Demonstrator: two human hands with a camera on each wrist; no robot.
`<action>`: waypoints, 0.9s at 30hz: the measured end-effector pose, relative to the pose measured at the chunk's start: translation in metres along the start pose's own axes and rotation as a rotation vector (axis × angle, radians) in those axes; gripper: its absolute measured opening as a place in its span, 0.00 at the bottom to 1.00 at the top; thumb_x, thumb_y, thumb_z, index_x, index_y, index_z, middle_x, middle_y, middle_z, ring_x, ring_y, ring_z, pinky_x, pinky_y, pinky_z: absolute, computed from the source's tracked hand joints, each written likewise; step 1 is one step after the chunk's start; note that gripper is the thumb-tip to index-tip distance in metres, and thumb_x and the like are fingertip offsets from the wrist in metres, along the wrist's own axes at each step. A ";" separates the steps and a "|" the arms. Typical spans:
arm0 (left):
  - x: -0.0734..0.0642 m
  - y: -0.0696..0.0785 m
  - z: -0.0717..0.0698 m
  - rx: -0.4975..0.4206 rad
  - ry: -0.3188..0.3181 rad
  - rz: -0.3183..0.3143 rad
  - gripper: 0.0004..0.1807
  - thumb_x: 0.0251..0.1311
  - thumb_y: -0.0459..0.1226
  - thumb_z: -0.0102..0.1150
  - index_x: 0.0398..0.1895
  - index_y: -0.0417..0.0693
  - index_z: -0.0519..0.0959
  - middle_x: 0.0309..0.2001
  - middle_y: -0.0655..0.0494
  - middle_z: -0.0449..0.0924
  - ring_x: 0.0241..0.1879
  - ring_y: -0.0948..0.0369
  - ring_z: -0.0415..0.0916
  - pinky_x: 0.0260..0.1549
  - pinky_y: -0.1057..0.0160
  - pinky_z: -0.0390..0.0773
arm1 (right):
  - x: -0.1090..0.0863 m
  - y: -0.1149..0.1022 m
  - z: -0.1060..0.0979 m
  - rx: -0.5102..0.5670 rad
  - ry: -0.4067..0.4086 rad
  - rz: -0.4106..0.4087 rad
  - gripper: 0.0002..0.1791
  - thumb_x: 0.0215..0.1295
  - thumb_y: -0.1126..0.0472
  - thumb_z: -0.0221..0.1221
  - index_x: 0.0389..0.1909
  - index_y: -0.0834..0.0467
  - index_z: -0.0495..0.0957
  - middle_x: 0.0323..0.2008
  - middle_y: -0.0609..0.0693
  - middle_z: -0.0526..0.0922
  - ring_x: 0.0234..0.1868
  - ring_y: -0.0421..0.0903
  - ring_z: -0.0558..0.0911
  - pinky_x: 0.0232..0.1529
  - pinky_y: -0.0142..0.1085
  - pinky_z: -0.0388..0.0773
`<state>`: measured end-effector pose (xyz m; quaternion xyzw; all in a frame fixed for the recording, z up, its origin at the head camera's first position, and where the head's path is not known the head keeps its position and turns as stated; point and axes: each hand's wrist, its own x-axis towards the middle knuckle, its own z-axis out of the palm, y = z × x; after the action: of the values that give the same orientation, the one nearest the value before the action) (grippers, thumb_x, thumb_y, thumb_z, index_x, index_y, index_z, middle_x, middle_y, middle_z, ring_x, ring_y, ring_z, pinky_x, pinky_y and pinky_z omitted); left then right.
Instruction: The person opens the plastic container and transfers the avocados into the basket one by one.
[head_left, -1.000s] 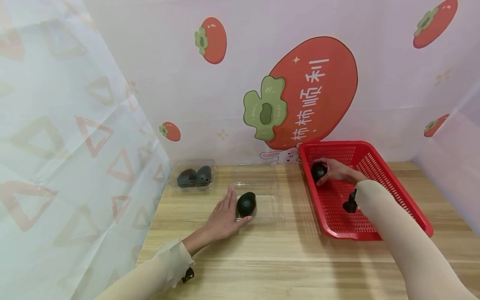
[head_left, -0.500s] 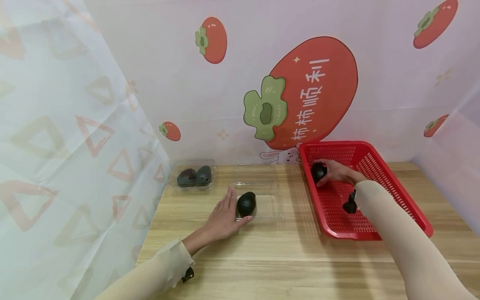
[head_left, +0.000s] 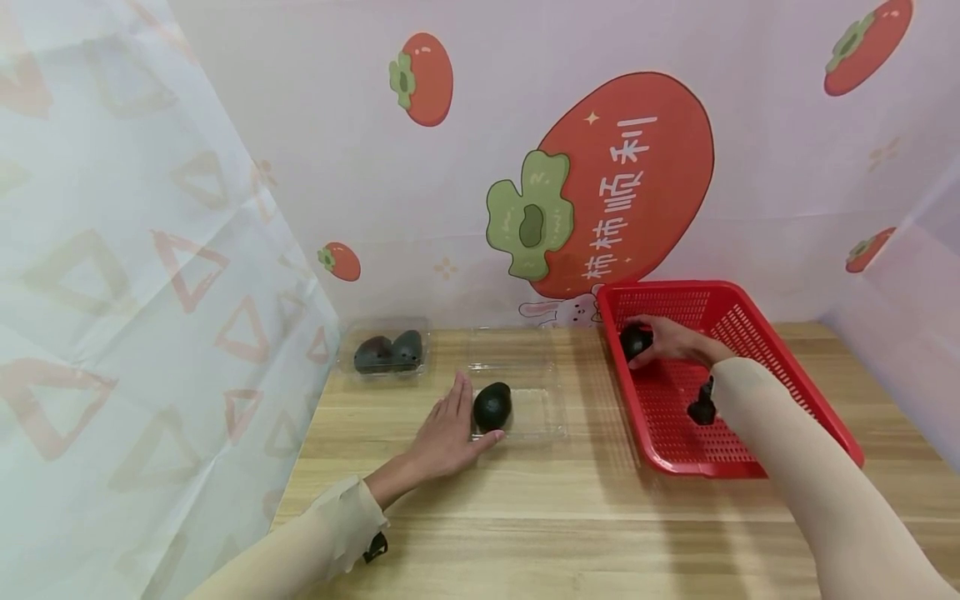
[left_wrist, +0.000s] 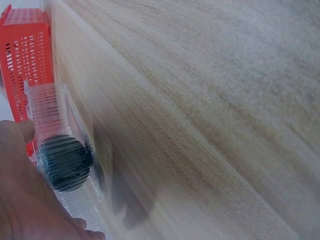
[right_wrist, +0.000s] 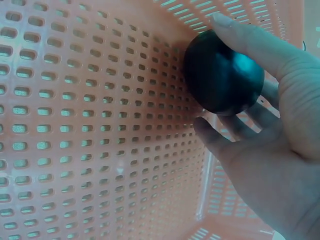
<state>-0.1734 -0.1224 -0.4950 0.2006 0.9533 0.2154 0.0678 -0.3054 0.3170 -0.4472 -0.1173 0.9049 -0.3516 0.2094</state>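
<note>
My right hand (head_left: 667, 342) reaches into the red basket (head_left: 648, 433) and holds a dark avocado (head_left: 634, 342) by its left wall. In the right wrist view, thumb and fingers curl around the avocado (right_wrist: 222, 75). Farther left, a clear plastic clamshell box (head_left: 528, 412) lies with its lid folded back, one dark avocado (head_left: 492, 407) in its left half. Along the box's left side my left hand (head_left: 446, 433) rests with straight fingers, the thumb spread across the front edge. The left wrist view shows that avocado (left_wrist: 65, 162) through the box's ribbed wall.
A second clear box (head_left: 384, 325) with two dark avocados (head_left: 375, 356) stands at the back left. The wooden table (head_left: 525, 525) meets a printed sheet (head_left: 450, 183) behind and at both sides. The basket's raised rim surrounds my right hand.
</note>
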 end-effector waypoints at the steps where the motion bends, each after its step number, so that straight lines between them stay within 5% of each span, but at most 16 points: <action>1: 0.000 0.000 0.000 0.001 -0.001 -0.003 0.59 0.73 0.67 0.51 0.85 0.33 0.40 0.86 0.36 0.33 0.84 0.43 0.41 0.79 0.40 0.52 | -0.001 -0.001 0.000 -0.001 0.004 -0.005 0.55 0.59 0.54 0.78 0.79 0.68 0.58 0.72 0.72 0.65 0.69 0.71 0.64 0.69 0.71 0.66; 19: 0.000 0.001 -0.002 -0.001 -0.004 -0.005 0.60 0.73 0.67 0.51 0.85 0.33 0.40 0.86 0.37 0.33 0.84 0.43 0.42 0.79 0.40 0.52 | -0.008 -0.025 -0.017 -0.054 0.233 0.023 0.41 0.73 0.54 0.66 0.79 0.67 0.61 0.71 0.71 0.71 0.69 0.70 0.71 0.69 0.68 0.68; 27: -0.001 0.001 -0.002 -0.006 -0.002 -0.007 0.60 0.73 0.67 0.51 0.85 0.33 0.40 0.86 0.37 0.33 0.84 0.43 0.42 0.79 0.40 0.52 | -0.019 -0.039 -0.025 -0.031 0.253 0.018 0.41 0.74 0.52 0.65 0.79 0.65 0.61 0.70 0.70 0.72 0.68 0.68 0.74 0.66 0.66 0.74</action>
<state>-0.1727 -0.1227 -0.4929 0.1973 0.9533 0.2177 0.0700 -0.2975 0.3103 -0.3988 -0.0671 0.9304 -0.3477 0.0951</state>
